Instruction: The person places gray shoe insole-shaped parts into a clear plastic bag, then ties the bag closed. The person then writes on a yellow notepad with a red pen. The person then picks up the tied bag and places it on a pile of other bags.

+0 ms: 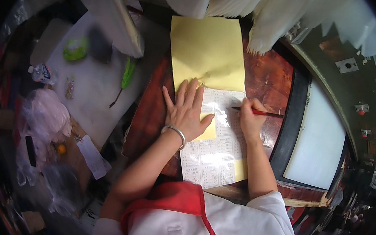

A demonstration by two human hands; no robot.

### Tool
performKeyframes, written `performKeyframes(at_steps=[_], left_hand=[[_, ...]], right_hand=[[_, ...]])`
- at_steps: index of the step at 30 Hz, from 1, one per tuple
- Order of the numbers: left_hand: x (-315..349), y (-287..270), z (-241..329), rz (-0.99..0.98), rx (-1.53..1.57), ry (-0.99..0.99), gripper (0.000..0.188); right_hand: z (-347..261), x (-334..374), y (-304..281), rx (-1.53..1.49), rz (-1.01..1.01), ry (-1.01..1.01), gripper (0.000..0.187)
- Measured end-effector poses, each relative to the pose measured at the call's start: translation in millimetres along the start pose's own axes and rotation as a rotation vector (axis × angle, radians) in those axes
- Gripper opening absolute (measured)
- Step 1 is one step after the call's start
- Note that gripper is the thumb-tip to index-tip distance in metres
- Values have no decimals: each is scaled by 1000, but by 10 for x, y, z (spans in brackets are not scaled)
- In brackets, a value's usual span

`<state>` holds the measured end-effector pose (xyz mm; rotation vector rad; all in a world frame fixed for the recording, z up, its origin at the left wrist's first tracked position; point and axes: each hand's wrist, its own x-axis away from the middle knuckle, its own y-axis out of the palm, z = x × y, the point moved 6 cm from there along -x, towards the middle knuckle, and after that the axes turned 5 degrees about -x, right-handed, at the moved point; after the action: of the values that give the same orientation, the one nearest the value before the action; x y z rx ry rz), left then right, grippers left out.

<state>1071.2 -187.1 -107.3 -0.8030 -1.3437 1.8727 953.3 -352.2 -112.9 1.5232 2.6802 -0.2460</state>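
A sheet of printed white labels (215,154) lies on the brown table, with yellow backing showing where some labels are gone. Its upper edge meets a yellow sheet (208,47) that stretches toward the far side. My left hand (186,110) rests flat with fingers spread over the sheets' left side, a silver bangle at its wrist. On the right, my right hand (252,119) grips a dark red pen (267,114), its tip pointing left over the labels. Whether the tip touches the paper I cannot tell.
White fabric pieces (235,2) hang over the far edge. At left, a pale surface (94,81) carries green-handled snips (128,73), a green roll (75,48), a plastic bottle (43,73) and plastic bags (46,113). To the right stands a machine panel with red buttons (361,111).
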Motion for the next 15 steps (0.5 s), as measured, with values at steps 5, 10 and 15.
performKeyframes(at_steps=[5,10,15], left_hand=[[7,-94,-25,119,88,13,57],[36,-318,33,381,108,190,24],[-225,-264,201,142,185,575,11]], right_hand=[[-112,1,-185,-96,67,270,19],[-726,773,164,377,-419,-531,28],[-732,1140,367,604,-531,-628,22]])
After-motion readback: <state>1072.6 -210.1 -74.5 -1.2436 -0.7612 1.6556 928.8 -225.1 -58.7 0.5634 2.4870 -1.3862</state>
